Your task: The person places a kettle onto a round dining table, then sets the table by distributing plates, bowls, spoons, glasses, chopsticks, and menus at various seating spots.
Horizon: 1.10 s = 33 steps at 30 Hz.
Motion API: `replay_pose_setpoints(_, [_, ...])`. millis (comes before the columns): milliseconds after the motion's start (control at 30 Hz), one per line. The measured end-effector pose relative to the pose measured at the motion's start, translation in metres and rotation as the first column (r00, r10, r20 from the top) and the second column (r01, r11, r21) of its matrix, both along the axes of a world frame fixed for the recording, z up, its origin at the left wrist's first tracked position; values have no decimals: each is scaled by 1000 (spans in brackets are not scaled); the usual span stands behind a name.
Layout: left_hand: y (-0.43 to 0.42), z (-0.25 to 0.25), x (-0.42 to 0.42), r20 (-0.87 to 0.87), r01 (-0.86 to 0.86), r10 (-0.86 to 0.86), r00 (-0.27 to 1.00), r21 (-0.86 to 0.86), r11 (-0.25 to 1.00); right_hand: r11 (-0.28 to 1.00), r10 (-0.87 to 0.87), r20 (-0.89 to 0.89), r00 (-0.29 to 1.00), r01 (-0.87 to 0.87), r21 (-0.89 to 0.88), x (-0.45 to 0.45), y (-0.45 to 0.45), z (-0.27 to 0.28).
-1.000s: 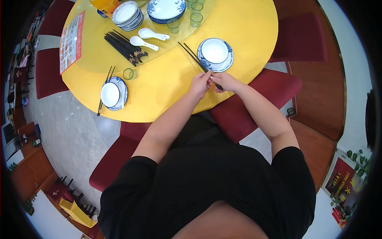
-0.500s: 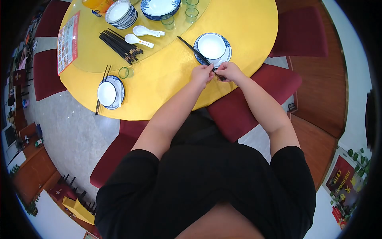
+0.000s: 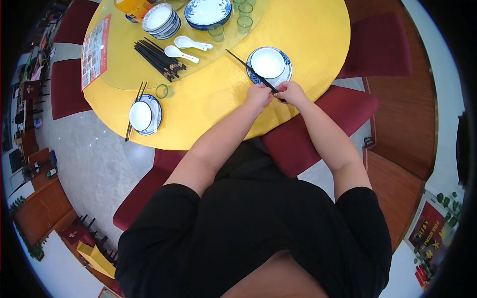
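Observation:
Dark chopsticks (image 3: 251, 69) lie slantwise along the left side of a blue-patterned plate (image 3: 285, 76) that carries a white bowl (image 3: 268, 62). Near their lower end, my left hand (image 3: 259, 95) closes its fingers on them from the left. My right hand (image 3: 290, 93) pinches the same chopsticks from the right, close to their end tips. Both hands are just below the plate, at the yellow table's near edge. How many chopsticks are held is hard to make out under the fingers.
To the left sits another setting: a bowl (image 3: 140, 115) on a plate with chopsticks, beside a green glass (image 3: 162, 91). On the glass turntable are loose chopsticks (image 3: 158, 58), white spoons (image 3: 182, 53), stacked bowls (image 3: 160, 22), stacked plates (image 3: 207, 14) and glasses. A red chair (image 3: 318, 124) stands close on the right.
The whole view has shifted slightly, so the table items appear a little right and lower. Both hands stay on the chopsticks, whose lower ends look drawn closer together.

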<state>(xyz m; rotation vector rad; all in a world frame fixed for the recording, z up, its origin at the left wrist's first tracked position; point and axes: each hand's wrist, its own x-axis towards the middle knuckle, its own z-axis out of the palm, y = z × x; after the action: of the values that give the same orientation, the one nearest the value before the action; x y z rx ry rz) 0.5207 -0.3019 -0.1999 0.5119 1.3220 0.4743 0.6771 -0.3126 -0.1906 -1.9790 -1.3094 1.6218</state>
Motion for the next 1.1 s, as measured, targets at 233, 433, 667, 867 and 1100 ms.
replay_pose_setpoints(233, [-5, 29, 3, -14, -43, 41, 999, -91, 995, 992, 81, 145, 986, -94, 87, -1, -6, -5])
replay_pose_setpoints(433, [13, 6, -15, -101, 193, -191, 976, 17, 981, 991, 65, 179, 982, -85, 108, -9, -2, -8])
replay_pose_setpoints(667, [17, 22, -19, -180, 363, -350, 919, 44, 931, 984, 100, 249, 963, -132, 116, -6, -6, -13])
replay_pose_setpoints(867, [13, 13, -12, -204, 401, -380, 902, 75, 913, 991, 63, 198, 978, -84, 103, 1, -14, -16])
replay_pose_setpoints(1100, [24, 11, -3, -309, 468, -418, 854, 105, 878, 982, 78, 299, 951, -126, 143, 6, -10, -17])
